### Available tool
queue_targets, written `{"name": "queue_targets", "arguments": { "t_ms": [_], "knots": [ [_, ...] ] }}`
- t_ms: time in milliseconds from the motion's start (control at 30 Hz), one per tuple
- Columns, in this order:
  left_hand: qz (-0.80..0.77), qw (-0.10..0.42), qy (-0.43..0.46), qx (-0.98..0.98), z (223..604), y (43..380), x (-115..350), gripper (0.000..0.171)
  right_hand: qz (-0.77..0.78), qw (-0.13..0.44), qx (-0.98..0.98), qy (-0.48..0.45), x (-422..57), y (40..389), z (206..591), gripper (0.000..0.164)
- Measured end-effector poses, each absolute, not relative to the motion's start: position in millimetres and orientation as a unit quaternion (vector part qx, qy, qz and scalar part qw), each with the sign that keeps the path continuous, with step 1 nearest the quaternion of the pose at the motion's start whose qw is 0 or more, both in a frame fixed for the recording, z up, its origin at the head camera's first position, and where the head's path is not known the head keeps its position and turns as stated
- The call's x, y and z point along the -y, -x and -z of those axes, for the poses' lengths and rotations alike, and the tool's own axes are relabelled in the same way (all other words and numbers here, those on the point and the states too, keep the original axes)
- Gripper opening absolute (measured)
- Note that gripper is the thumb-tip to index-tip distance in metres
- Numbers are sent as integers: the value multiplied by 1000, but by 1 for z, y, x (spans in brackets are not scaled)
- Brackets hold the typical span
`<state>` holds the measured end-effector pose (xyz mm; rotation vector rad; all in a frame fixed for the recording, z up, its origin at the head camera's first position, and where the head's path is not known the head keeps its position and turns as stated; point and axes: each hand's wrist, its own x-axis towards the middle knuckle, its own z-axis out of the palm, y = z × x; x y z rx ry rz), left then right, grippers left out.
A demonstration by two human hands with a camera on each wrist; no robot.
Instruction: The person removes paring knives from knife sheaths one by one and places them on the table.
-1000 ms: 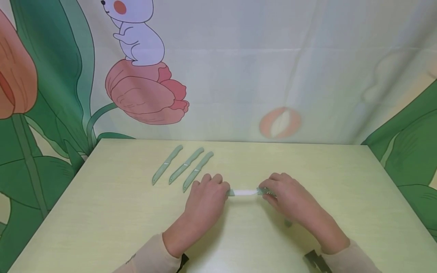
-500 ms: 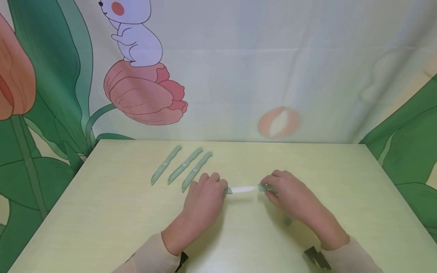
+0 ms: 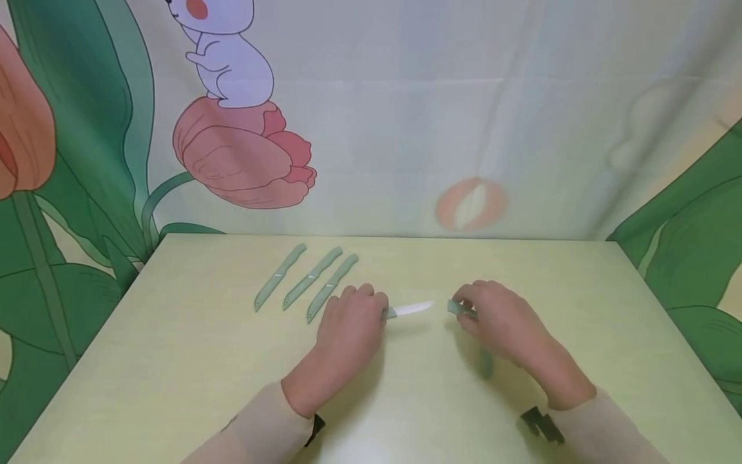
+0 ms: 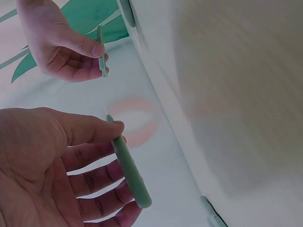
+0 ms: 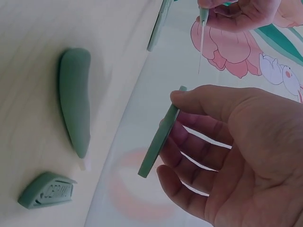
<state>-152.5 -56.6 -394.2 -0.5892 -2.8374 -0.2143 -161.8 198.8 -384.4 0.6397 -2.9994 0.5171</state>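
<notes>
My left hand (image 3: 352,322) grips a knife by its pale green handle (image 4: 130,170), thumb on top. Its bare white blade (image 3: 414,308) points right, towards my other hand. My right hand (image 3: 501,319) pinches a slim green blade sheath (image 5: 161,137) between thumb and fingers, its near end facing the blade tip across a small gap. Below the right hand, a second green handle (image 5: 75,101) lies on the table with a bit of white at its narrow end. Beside it is a short green piece (image 5: 47,189) with raised letters; the right hand mostly hides these in the head view.
Three sheathed green knives (image 3: 280,278) lie slanted side by side at the back left of the pale wooden table (image 3: 174,361). A printed cloth (image 3: 371,129) with flowers and a white animal hangs behind the table's far edge.
The blade tip was at the sheath's mouth; now it is clear of it. The right hand has drawn a little right and up with the sheath, and the blade tilts upward.
</notes>
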Motion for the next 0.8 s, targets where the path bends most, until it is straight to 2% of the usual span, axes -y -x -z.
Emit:
{"name": "queue_targets", "arguments": {
  "t_ms": [233, 433, 800],
  "knots": [
    [88, 102, 197, 971, 394, 161, 49, 11, -199, -28, 966, -160, -202, 169, 382, 25],
    [113, 57, 183, 975, 394, 168, 40, 14, -216, -48, 964, -146, -204, 175, 381, 38],
    [192, -29, 145, 970, 393, 174, 19, 18, -244, -70, 961, -105, -204, 181, 386, 38]
  ]
}}
